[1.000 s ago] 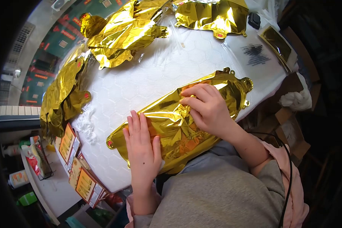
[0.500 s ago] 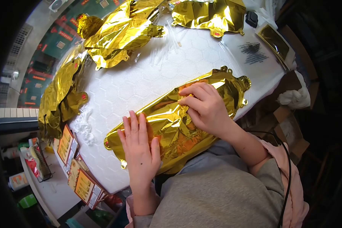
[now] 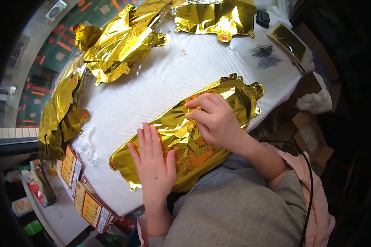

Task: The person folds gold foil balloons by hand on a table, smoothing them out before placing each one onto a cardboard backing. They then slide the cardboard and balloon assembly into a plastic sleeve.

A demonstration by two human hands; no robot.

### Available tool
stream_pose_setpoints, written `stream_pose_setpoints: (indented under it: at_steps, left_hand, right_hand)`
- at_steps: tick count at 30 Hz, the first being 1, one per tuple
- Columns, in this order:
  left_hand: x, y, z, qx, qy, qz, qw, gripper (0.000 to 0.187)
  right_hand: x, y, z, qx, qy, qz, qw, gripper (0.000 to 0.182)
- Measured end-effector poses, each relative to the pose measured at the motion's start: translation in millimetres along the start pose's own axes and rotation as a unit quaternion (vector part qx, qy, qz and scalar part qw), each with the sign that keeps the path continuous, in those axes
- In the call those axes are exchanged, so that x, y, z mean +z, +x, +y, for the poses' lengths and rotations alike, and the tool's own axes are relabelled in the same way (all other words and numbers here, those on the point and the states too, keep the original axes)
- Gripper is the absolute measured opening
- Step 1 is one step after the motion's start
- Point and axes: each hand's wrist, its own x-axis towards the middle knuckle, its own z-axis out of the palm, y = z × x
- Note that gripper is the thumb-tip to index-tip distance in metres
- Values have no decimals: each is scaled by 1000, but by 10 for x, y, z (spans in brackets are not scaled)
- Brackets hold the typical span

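Observation:
A long gold foil sheet [image 3: 202, 158], shaped with small tabs at its edges, lies slantwise on the white quilted surface right in front of me. My left hand [image 3: 153, 166] rests flat on its left part with fingers stretched out. Over its upper middle, my right hand [image 3: 214, 119] has thumb and fingers pinched together on a crumpled bit of the foil. The far right end of the foil, with its round tabs, lies loose.
More gold foil pieces lie at the back left [image 3: 123, 49], back right [image 3: 218, 18] and left edge [image 3: 62, 119]. White strings [image 3: 86, 146] and printed cards [image 3: 95, 208] are at the left; a black object [image 3: 262, 19] and a flat packet [image 3: 290, 43] at the back right.
The whole view has shifted a little, moving the table's things leftward. Both hands keep nearly the same places on the foil; the right hand stays pinched.

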Motion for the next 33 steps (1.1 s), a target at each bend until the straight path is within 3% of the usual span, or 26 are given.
stream_pose_setpoints:
  at_steps: [6,14,17,21,23,26,33]
  left_hand:
    - [37,-1,21,0,21,9,1000,71]
    - [67,-12,1,7,41,25,999,72]
    - [74,-14,0,5,40,24,999,73]
    - [106,-14,-2,10,42,30,999,73]
    - [111,-18,-12,13,42,34,998,73]
    - [109,-18,-23,13,48,31,998,73]
    - [101,-18,-16,11,46,31,998,74]
  right_hand:
    - [-25,-11,9,10,6,-6,1000,21]
    - [-120,42,-39,123,0,15,992,28]
    - [-230,94,-96,127,-97,-2,987,30]
    - [3,99,-333,82,-99,-33,991,38]
    - [143,46,-465,10,-41,-111,993,52]
    - [223,-35,-445,8,-39,-164,986,64]
    - [-159,-64,55,70,-157,-163,972,69]
